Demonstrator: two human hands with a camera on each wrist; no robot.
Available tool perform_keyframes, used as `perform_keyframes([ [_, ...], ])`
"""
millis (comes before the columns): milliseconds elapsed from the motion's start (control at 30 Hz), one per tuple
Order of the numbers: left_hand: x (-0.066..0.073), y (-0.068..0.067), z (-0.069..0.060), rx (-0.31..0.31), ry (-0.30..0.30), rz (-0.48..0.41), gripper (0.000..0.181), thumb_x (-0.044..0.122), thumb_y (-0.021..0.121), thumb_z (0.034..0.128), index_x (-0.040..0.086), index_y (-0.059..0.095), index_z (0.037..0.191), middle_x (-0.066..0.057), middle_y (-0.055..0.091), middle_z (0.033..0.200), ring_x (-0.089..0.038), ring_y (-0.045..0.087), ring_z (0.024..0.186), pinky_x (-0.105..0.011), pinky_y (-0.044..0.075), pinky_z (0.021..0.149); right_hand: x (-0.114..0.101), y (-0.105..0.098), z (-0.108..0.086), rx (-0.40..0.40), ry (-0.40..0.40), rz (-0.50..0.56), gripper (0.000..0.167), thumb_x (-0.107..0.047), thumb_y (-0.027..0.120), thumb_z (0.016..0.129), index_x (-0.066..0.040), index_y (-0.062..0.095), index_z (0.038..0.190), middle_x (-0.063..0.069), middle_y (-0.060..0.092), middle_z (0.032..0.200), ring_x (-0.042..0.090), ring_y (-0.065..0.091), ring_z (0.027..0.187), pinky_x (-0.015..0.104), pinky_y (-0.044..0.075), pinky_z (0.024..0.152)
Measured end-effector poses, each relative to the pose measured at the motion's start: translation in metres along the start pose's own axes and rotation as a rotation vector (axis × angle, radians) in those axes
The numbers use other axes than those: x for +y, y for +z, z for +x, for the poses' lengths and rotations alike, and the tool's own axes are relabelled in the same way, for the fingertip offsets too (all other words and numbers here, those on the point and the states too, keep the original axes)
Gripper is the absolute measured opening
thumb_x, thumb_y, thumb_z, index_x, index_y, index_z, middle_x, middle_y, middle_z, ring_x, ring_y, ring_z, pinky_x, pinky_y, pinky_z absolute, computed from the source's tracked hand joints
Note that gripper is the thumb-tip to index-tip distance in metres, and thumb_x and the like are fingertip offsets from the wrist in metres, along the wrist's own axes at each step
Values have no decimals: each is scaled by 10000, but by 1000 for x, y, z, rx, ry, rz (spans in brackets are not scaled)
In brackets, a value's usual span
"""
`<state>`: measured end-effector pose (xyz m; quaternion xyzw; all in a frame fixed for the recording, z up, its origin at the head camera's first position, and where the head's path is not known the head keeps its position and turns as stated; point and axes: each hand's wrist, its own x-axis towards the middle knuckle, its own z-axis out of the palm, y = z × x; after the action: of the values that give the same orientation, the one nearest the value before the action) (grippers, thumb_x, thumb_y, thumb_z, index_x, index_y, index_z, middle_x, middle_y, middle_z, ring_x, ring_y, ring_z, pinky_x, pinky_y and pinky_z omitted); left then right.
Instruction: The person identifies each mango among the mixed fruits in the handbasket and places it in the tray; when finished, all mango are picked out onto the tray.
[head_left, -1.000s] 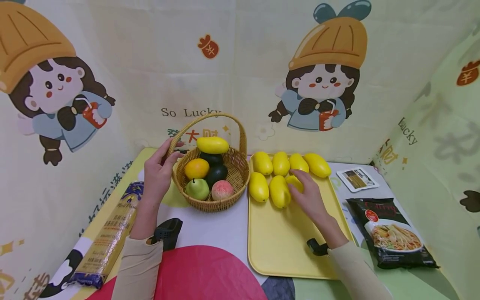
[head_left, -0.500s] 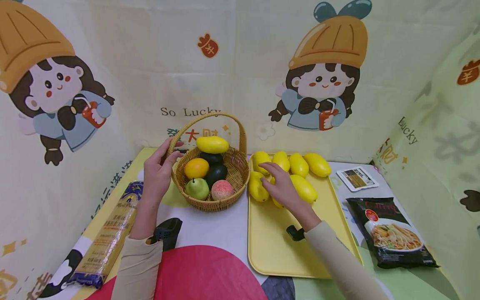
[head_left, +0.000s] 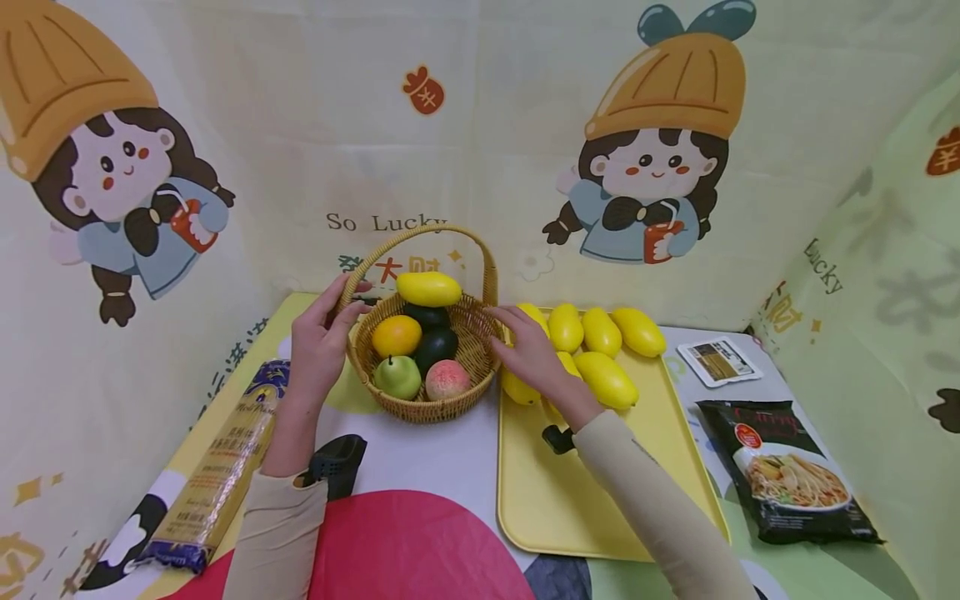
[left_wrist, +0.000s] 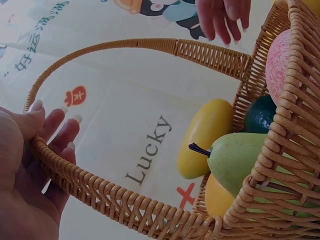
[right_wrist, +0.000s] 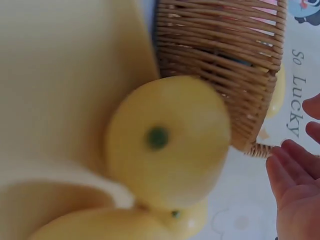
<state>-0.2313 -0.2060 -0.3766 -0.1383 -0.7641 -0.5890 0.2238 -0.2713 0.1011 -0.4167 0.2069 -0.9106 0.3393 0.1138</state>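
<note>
A wicker basket [head_left: 427,410] holds a green pear [head_left: 397,377], a pink peach [head_left: 447,379], an orange mango-like fruit [head_left: 397,337], dark avocado-like fruits [head_left: 437,348] and a yellow mango [head_left: 429,289]. My left hand [head_left: 315,354] holds the left side of the basket's arched handle [left_wrist: 95,187], thumb on one side and fingers on the other. At the right side of the handle is my right hand [head_left: 536,358], fingers extended and holding nothing; whether it touches the wicker I cannot tell. Beneath and beside it, several yellow mangoes [head_left: 606,379] lie on a yellow tray [head_left: 600,508], some partly hidden.
A long pasta packet [head_left: 225,467] lies left of the left forearm. Right of the tray are a small white packet [head_left: 720,361] and a black noodle bag [head_left: 787,475]. A printed cloth wall [head_left: 510,167] stands close behind the basket.
My right hand has let go of a mango, left on the tray's second row, and moved left across the mangoes to the basket's handle. My left hand stays on the handle.
</note>
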Motion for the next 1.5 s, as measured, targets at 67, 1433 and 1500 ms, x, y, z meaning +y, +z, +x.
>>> perform_keyframes([
  [67,-1,-1,-1,-1,-4,0,423,263,534,1026,311,507,1445,-111,639,1317,-172,666,1037,-108,493,964,-4,4,8,-5,-2,-3,466,-211,628,954,-156,553,1410,48,555,1414,248,521,1318,449,438,1133],
  [1433,2,1,1,-15,-43,-48,473,237,532,1028,273,446,1492,-99,635,1341,-89,660,1037,-128,493,985,-40,45,118,-293,-3,-152,693,-238,629,953,-216,310,1568,108,271,1625,313,283,1494,449,354,1195],
  [1500,2,0,0,-15,-44,-46,472,239,530,1029,271,446,1493,-101,633,1344,-109,661,1042,-124,494,977,-41,48,118,-291,-3,-160,668,-237,627,954,-213,337,1556,112,323,1594,302,348,1447,436,386,1170],
])
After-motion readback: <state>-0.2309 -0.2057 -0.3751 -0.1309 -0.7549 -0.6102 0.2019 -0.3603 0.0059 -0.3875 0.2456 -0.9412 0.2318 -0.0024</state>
